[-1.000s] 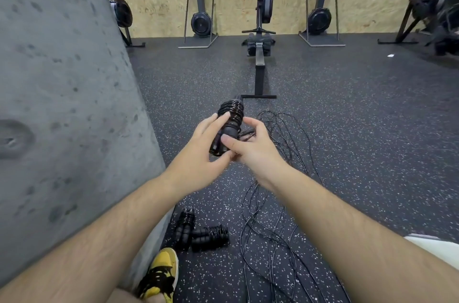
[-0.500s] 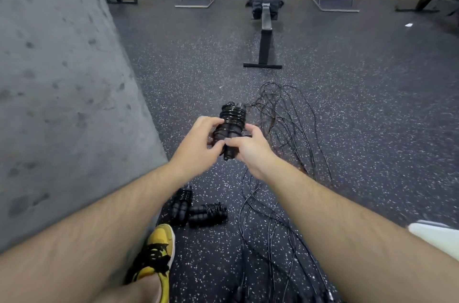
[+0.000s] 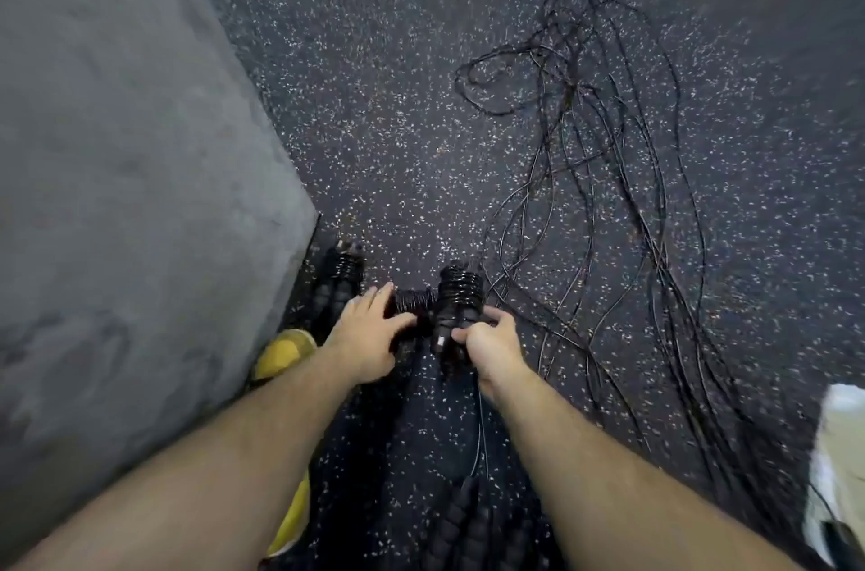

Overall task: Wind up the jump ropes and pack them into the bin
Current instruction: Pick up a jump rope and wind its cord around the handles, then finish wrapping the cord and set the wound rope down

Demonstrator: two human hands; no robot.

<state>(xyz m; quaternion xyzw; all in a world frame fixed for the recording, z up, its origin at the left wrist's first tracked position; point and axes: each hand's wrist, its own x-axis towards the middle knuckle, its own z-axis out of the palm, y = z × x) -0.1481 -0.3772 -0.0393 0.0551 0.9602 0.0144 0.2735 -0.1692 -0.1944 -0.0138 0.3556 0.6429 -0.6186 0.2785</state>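
- Closest to the person, some black handles (image 3: 463, 519) lie on the speckled floor (image 3: 374, 125). Thin cords run up from them.
- The right hand (image 3: 489, 348) has its fingers curled round a wound rope (image 3: 458, 308). It holds the rope low, just over the floor.
- The left hand (image 3: 367, 331) has its fingers straight and spread. It rests on a second wound rope (image 3: 412, 301) that lies on the floor.
- I think the job now is to set the held rope down beside that one. It is best to grip tight until the rope lies flat, so the coils do not spring off.
- A third wound rope (image 3: 341, 275) lies by the grey wall (image 3: 140, 149), near a yellow shoe (image 3: 283, 350).
- Farther off, the loose ropes (image 3: 590, 139) lie in a messy heap, not yet wound. Pull one out slowly so it does not knot.
- I cannot see a bin for sure. A white thing (image 3: 838, 444) at the right edge may be it.
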